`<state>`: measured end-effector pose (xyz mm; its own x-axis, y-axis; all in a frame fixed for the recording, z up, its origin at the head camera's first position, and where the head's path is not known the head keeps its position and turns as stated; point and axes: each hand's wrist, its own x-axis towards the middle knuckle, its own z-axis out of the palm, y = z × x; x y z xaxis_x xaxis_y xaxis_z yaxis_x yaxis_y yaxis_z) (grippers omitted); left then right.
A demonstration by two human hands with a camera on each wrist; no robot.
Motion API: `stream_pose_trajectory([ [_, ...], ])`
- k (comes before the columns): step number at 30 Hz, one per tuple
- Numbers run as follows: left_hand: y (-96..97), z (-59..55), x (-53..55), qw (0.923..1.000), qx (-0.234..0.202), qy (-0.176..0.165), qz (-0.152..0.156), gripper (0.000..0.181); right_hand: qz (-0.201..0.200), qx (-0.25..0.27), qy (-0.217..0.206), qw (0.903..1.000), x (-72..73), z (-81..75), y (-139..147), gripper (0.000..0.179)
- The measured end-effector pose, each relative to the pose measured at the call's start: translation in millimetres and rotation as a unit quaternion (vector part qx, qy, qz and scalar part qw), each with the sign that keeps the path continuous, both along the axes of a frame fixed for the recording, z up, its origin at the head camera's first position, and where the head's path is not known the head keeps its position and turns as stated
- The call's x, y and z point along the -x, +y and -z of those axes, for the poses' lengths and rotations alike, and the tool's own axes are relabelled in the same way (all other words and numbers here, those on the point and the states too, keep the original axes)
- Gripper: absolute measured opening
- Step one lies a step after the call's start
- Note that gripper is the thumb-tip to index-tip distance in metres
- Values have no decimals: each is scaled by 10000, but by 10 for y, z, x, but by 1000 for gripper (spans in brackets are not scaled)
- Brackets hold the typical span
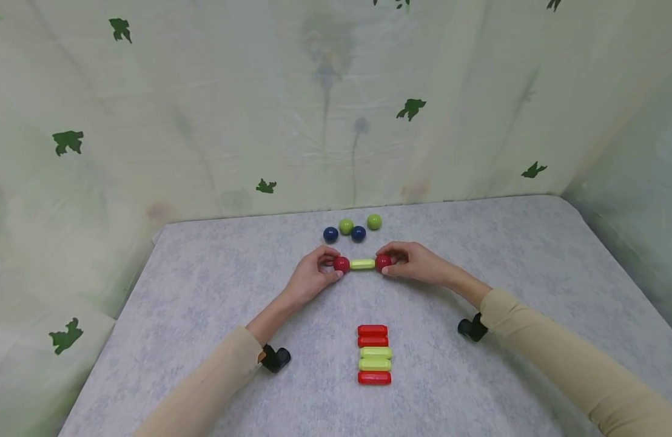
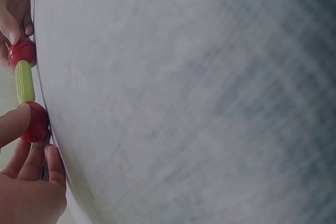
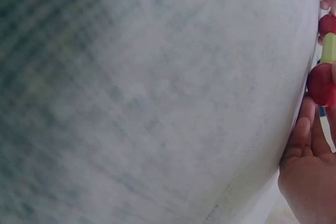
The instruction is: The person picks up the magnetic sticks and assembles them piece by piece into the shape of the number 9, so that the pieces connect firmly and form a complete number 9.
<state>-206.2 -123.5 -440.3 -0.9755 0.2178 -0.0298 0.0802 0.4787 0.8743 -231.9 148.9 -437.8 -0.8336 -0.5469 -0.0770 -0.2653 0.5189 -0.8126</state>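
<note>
Between the two hands lies a yellow-green ridged rod (image 1: 362, 264) with a red ball at each end, like a small dumbbell. My left hand (image 1: 310, 276) pinches the left red ball (image 1: 341, 264) between thumb and fingers. At the other end, the right hand (image 1: 418, 262) pinches the right red ball (image 1: 383, 262). In the left wrist view the rod (image 2: 24, 81) touches both balls, and the left thumb presses on the nearer red ball (image 2: 37, 123). The right wrist view shows the right fingers around its nearer red ball (image 3: 321, 85), partly cut off by the frame edge.
Behind the hands sit two dark blue balls (image 1: 330, 235) and two green balls (image 1: 373, 221). Nearer the front, several red rods (image 1: 372, 331) and yellow-green rods (image 1: 375, 364) lie stacked in a column on the grey cloth-covered table (image 1: 205, 279). A patterned curtain (image 1: 216, 121) hangs behind.
</note>
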Motion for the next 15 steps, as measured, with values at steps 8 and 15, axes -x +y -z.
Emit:
stream_pose_trajectory([
  [8, 2, -19, -14, 10000, 12, -74, -10, 36, -21, 113, -72, 9999, -8, 10, 6, 39],
  [15, 10, -133, -91, 9997, 241, -76, 50, 44, -12, 53, -14, 10000, -11, -7, 4, 38],
])
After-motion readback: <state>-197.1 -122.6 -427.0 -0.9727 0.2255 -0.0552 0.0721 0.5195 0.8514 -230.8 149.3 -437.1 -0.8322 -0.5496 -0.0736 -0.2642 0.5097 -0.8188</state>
